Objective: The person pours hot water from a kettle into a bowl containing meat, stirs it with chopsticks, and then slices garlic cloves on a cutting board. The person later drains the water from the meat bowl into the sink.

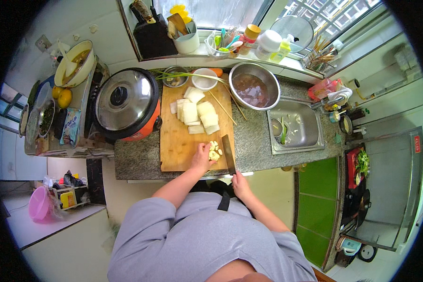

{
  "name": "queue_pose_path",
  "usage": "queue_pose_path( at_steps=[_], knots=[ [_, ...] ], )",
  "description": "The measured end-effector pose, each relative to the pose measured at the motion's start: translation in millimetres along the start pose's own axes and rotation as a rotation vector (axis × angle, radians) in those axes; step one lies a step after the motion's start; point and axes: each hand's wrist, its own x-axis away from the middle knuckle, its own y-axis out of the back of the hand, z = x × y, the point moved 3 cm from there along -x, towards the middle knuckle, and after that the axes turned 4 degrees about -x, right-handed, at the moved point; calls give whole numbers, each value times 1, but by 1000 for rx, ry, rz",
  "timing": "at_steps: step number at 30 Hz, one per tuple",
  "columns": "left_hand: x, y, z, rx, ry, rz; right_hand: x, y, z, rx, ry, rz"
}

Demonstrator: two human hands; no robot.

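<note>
My right hand [240, 184] grips the handle of a kitchen knife [228, 153], whose broad blade lies along the right edge of a wooden cutting board [176, 148]. Just left of the blade, my left hand [202, 157] touches a small heap of pale sliced pieces [215, 152], which look like garlic. Whether its fingers pinch a piece is hidden. Farther up the board lie stacked pale vegetable slices [197, 112]. A white bowl [204, 80] and a pair of chopsticks [222, 108] are near the board's top, with green onion stalks [176, 74] stretching across.
A steel bowl of reddish liquid [255, 86] stands beside the sink [298, 123]. Left of the board is an orange electric cooker with a lid [127, 102]. A small metal bowl [175, 77] sits behind. The counter's front edge [141, 175] runs close to my body.
</note>
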Motion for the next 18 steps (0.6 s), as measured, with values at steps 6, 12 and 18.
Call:
queue_pose_path(
  at_steps=[6,12,18],
  knots=[
    [-10,-7,24,102,22,-1,-8,-6,7,-12,-11,23],
    [6,-9,48,257,66,-91,0,6,-1,-206,-190,-19],
    [10,-4,44,171,82,-77,0,16,7,-291,-190,-47]
  ],
)
